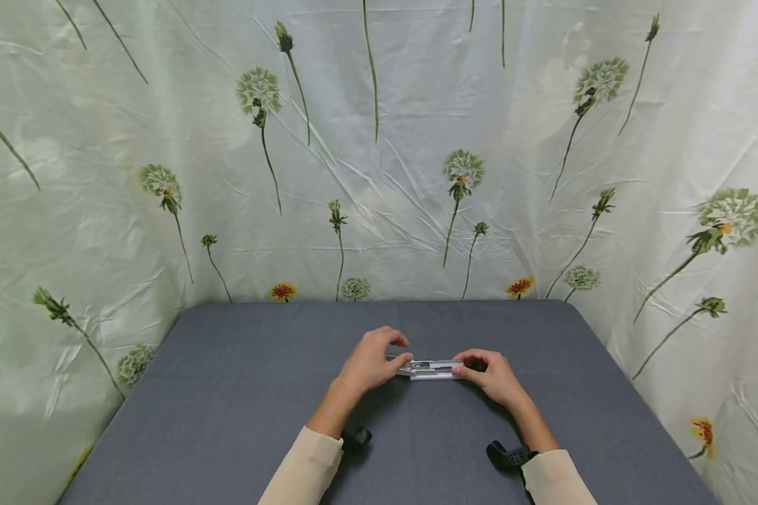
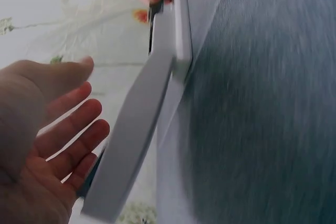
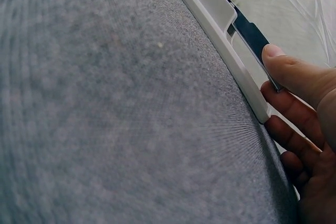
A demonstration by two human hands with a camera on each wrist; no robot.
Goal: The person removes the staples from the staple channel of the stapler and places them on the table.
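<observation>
A white-and-grey stapler lies on the table with its top folded far back to the left. My right hand is at its right end. Seen from the right wrist, the thumb and index finger pinch the end of the dark metal staple magazine, while another finger touches the tip of the white base. My left hand is at the other end, beside the raised top cover. Its fingers are loosely spread in the left wrist view, and the cover partly hides the fingertips' far side.
Dark grey cloth covers the table. Behind it and along both sides hangs a pale curtain printed with dandelions. Black straps sit at both wrists, below the beige sleeves.
</observation>
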